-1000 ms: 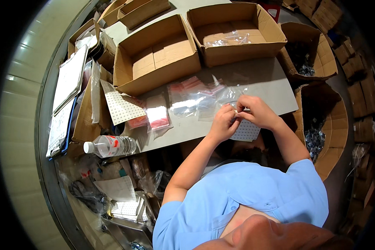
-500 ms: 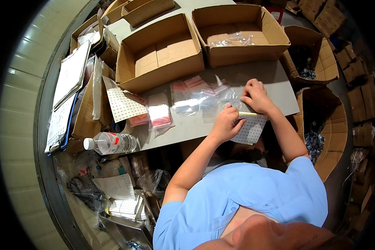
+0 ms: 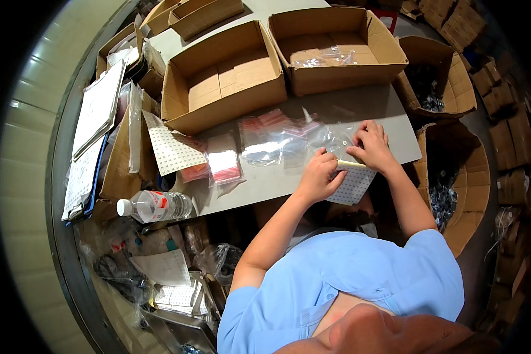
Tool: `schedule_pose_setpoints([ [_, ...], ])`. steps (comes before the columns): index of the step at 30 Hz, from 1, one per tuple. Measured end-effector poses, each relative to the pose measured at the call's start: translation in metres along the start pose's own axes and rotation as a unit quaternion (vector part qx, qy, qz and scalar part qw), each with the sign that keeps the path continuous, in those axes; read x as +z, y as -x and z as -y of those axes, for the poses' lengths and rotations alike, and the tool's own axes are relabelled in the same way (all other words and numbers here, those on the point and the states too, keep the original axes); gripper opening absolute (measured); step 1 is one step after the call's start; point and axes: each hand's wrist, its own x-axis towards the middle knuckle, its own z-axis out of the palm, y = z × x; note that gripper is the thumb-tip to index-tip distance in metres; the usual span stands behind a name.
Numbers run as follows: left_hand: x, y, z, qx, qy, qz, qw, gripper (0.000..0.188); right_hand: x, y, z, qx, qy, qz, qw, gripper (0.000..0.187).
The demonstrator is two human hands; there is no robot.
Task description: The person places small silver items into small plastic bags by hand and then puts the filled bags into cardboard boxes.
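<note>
My left hand [image 3: 321, 178] is closed on a white sheet of small printed labels [image 3: 353, 184], folded or curled along its upper edge. The sheet hangs over the table's front edge. Just beyond its upper right corner is my right hand [image 3: 373, 147], fingers curled. Whatever those fingertips hold, if anything, is hidden. Beside them a clear plastic bag [image 3: 330, 138] lies flat, with a small round white label [image 3: 344, 143] on it. More clear zip bags with red strips [image 3: 271, 138] spread to the left. A stack of similar bags [image 3: 223, 159] lies farther left.
Two open cardboard boxes stand behind: the left box [image 3: 224, 97], and the right box [image 3: 348, 74] holding small clear bags. Another label sheet [image 3: 171, 144] and a plastic bottle [image 3: 156, 206] are at left. Floor cartons [image 3: 472, 194] with shiny packets stand right. Clipboards [image 3: 94, 124] lean far left.
My right hand has shifted right and slightly nearer, uncovering the round label on the clear bag. My left hand stays on the label sheet, nearly still.
</note>
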Motion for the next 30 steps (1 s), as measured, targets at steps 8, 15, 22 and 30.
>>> schedule_pose_setpoints([
  [8, -0.001, 0.001, 0.004, 0.007, 0.0, -0.007, 1.0, 0.018, -0.063, -0.075, 0.015, -0.144, -0.243, -0.187, 0.941, 0.008],
  [15, -0.001, 0.0, -0.006, -0.03, 0.038, -0.03, 0.998, 0.017, -0.081, -0.181, 0.01, 0.024, 0.125, -0.283, 0.951, 0.024],
  [22, -0.003, 0.01, 0.003, -0.125, 0.149, -0.113, 0.974, 0.02, -0.066, -0.062, 0.029, -0.137, -0.309, 0.036, 0.94, 0.033],
  [30, -0.006, 0.01, 0.003, -0.172, 0.323, -0.075, 0.928, 0.019, -0.038, 0.016, -0.007, -0.007, -0.433, 0.114, 0.894, 0.031],
])
